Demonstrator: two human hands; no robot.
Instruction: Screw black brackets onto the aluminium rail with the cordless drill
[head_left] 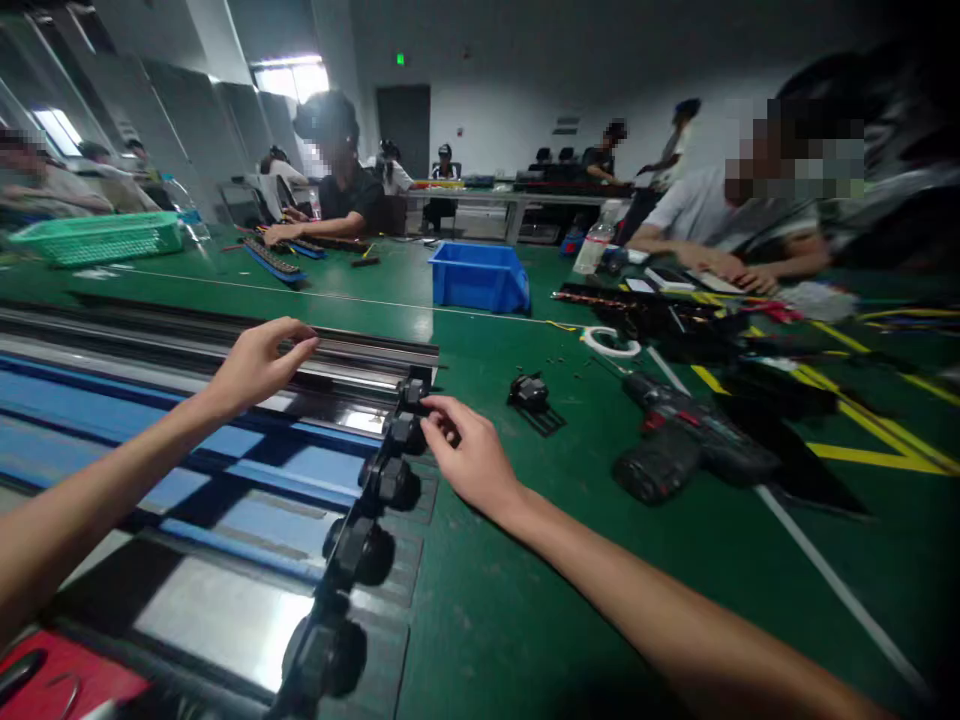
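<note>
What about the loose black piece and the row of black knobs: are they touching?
Apart. The head view shows green tabletop between the loose black piece and the row of black knobs.

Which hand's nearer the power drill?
Right: the right hand is beside the black fittings, left of the power drill; the left hand is farther left, over the long rails.

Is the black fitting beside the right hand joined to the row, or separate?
Separate: green tabletop shows between the black fitting and the row of black fittings.
</note>
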